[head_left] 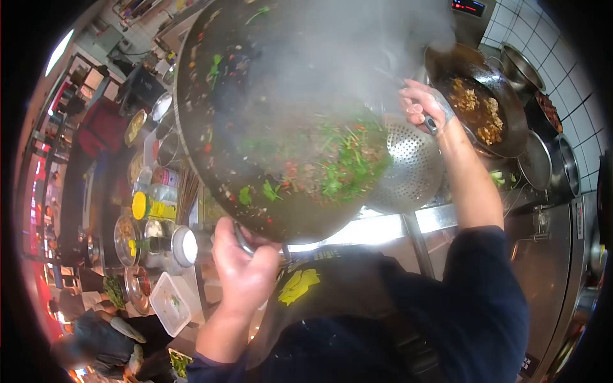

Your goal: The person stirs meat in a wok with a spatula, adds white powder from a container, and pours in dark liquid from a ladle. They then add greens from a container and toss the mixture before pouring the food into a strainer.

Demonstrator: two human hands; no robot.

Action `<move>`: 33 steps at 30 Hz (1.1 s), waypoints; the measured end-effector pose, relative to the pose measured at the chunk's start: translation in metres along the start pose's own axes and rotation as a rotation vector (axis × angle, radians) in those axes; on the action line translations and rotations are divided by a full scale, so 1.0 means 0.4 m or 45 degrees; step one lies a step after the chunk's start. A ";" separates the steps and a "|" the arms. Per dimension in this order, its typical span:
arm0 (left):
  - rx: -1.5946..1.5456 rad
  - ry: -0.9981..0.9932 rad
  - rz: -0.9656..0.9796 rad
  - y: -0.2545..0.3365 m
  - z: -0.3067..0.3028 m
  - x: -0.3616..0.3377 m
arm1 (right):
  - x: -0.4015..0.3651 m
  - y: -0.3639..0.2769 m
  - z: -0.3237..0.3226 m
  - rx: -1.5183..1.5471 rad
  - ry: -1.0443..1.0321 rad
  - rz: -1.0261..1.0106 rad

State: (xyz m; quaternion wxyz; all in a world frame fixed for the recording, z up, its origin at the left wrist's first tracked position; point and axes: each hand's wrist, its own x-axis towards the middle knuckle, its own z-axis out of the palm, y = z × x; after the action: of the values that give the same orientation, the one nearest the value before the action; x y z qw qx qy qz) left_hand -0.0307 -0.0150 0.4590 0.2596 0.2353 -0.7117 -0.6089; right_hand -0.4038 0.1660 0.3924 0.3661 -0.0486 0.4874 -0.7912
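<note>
The large dark wok [255, 96] fills the upper middle of the frame, tilted and steaming. The left hand [246, 268], at lower centre, is clenched around the wok's near rim handle, with the pan rising above the knuckles. Chopped greens and meat [332, 166] have gathered at the wok's lower right edge, above a perforated strainer [412, 172]. At upper right, the right hand [424, 105] grips the dark shaft of a utensil [431, 125], possibly a ladle, since steam hides its head. A second wok [504, 127] with food sits behind it.
</note>
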 end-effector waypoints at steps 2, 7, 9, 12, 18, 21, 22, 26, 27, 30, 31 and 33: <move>0.224 0.004 0.082 0.013 0.053 0.020 | 0.004 -0.021 -0.049 0.072 0.030 -0.028; 0.502 -0.048 0.280 0.051 0.128 0.039 | 0.011 0.000 -0.141 0.168 0.015 -0.079; 0.611 -0.084 0.327 0.067 0.143 0.037 | 0.010 0.014 -0.154 0.245 -0.045 -0.122; 0.764 -0.164 0.448 0.112 0.176 0.034 | -0.017 0.002 -0.150 0.227 0.049 -0.167; 0.954 -0.288 0.550 0.200 0.207 0.042 | -0.087 0.000 -0.124 0.103 0.116 -0.187; 0.826 -0.243 0.794 0.199 0.152 0.056 | -0.051 -0.003 -0.224 0.163 -0.324 -0.214; 0.825 -0.269 0.808 0.218 0.141 0.075 | -0.004 -0.030 -0.198 -0.030 -0.112 -0.265; 0.846 -0.138 0.868 0.207 0.076 0.127 | -0.032 0.009 -0.122 0.163 0.131 -0.236; 0.723 -0.113 0.722 0.191 0.040 0.123 | -0.012 0.017 -0.138 0.272 -0.028 -0.156; 0.392 -0.058 0.307 0.107 -0.053 0.119 | 0.014 0.004 -0.103 0.190 -0.092 -0.086; 0.290 -0.123 0.220 0.069 -0.095 0.117 | 0.017 -0.004 -0.078 0.100 -0.048 -0.092; 0.070 0.025 0.134 0.016 -0.128 0.115 | -0.032 -0.019 0.022 -0.124 -0.152 -0.098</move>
State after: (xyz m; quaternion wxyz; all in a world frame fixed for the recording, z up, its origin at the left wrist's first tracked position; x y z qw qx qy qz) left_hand -0.0320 -0.0820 0.4756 0.2917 0.2106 -0.7370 -0.5722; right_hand -0.3947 0.1694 0.4068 0.3609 -0.1320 0.5003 -0.7759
